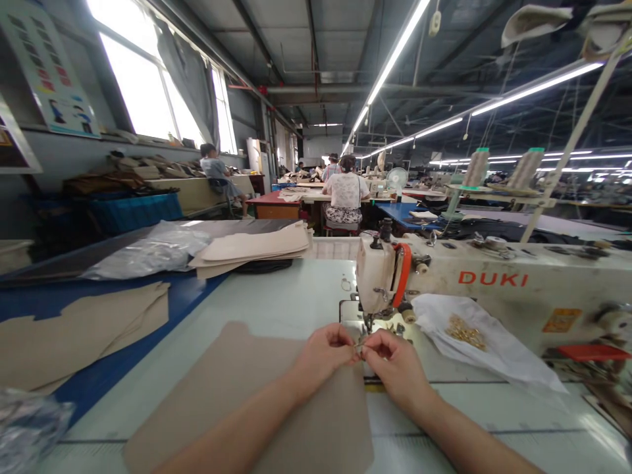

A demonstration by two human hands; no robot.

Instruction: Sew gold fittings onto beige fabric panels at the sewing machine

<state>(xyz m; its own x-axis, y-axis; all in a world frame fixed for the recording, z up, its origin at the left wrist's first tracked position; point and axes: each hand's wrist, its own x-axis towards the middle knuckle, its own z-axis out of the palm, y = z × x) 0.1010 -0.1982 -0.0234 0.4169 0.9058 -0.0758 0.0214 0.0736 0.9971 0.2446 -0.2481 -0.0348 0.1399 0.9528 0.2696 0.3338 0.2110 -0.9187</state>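
My left hand [323,359] and my right hand [392,368] meet in front of the needle area of a DUKI sewing machine [380,276]. Their fingertips pinch a small metal piece [360,347] between them. It is too small to identify. Under my left forearm lies a flat beige panel [237,395] of leather-like material on the white machine table [306,289]. To the right of my right hand, a white plastic bag [494,342] holds several small brass fittings [467,332].
Stacked beige panels [83,336] lie on a blue surface to the left, beside a clear plastic bag [148,253]. Thread cones [476,168] stand on a rack behind the machine. Beyond are a seated co-worker [345,197] and further worktables.
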